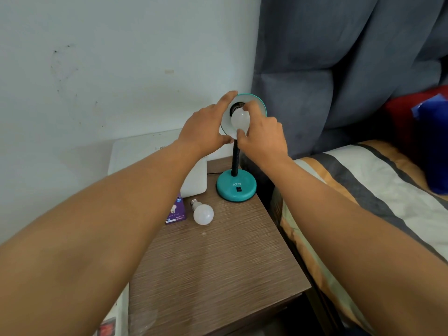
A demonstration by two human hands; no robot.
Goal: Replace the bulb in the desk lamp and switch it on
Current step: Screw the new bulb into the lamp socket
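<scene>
Pinching the bulb (239, 119) inside the lamp shade (261, 105), right hand (263, 139); left hand (206, 128) grips the shade's rim.

Pale scuffed wall (97, 69) behind; wood-grain desk (218, 263); grey padded headboard (339, 69); bed (375, 190) with striped cover at right.

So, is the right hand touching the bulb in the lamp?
Touching. The head view shows the right hand with fingertips pressed on the bulb inside the lamp shade.
</scene>
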